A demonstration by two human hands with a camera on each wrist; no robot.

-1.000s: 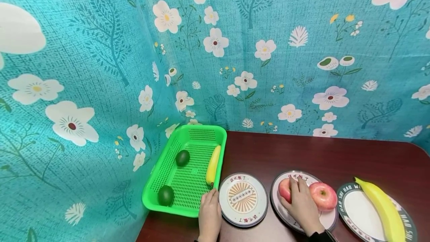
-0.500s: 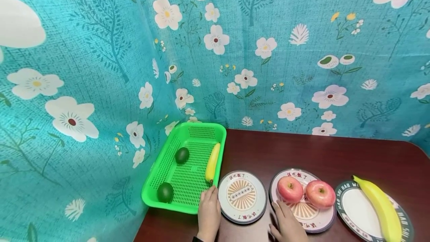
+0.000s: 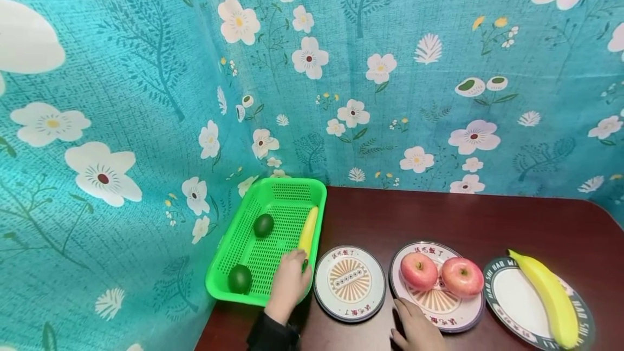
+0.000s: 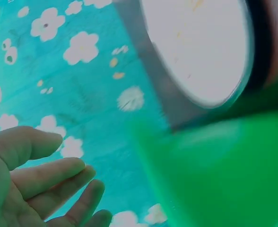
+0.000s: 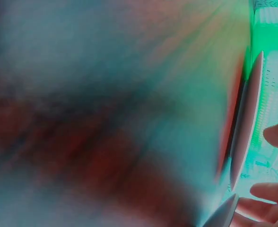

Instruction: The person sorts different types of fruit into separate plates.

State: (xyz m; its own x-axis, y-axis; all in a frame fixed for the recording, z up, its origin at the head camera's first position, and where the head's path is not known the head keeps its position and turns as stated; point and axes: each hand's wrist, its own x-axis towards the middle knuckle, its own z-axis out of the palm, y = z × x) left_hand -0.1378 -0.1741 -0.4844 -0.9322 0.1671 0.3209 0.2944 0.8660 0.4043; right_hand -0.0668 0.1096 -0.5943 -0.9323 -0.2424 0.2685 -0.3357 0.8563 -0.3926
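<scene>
In the head view my left hand (image 3: pixel 287 281) reaches over the near rim of the green basket (image 3: pixel 223 253), covering the lower end of a yellow banana (image 3: pixel 309 227). The left wrist view shows that hand's thumb and fingers apart, with nothing seen between them. Two dark green oval fruits, avocado-like, lie in the basket: one (image 3: pixel 264 225) farther back, the other (image 3: pixel 240 279) near the front left. My right hand (image 3: pixel 418 330) rests at the near left rim of a round plate (image 3: pixel 450 323), fingers loose. Two red apples (image 3: pixel 419 271) sit side by side on that plate.
Between basket and apple plate stands a bare patterned plate (image 3: pixel 350 307). At the right, an oval plate (image 3: pixel 512 294) carries a larger banana (image 3: pixel 551 299). A floral teal cloth (image 3: pixel 380 112) hangs behind the dark table (image 3: pixel 390 213). The right wrist view is largely blurred.
My right hand has left the apple on the plate and drawn back to the plate's near left rim. My left hand has moved from beside the basket over its rim onto the banana's lower end.
</scene>
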